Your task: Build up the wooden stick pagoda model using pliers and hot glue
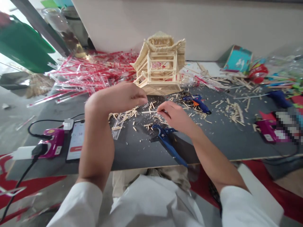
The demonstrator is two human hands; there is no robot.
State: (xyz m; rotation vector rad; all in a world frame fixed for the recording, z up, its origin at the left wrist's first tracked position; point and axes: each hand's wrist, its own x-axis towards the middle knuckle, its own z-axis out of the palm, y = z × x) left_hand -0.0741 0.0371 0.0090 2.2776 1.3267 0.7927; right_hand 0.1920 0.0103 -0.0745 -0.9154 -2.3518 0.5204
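My right hand (174, 114) pinches one end of a thin pale wooden stick (149, 112), which points left over the scraps. My left hand (126, 96) is bent at the wrist, its fingers drawn together in front of the model; whatever they hold is hidden. Just behind both hands stands a pagoda-like model (163, 67) built of pale sticks, with a tiered roof and railings. Blue-handled cutters (169, 143) lie below my right hand. A blue glue gun (199, 103) rests to the right of the model.
Red-and-clear plastic wrappers (94, 72) are heaped at the back left. Short stick offcuts (236, 113) litter the dark table (139, 154). A phone (76, 138) and a magenta power adapter (53, 142) with cables lie left. A teal box (238, 59) stands at the back right.
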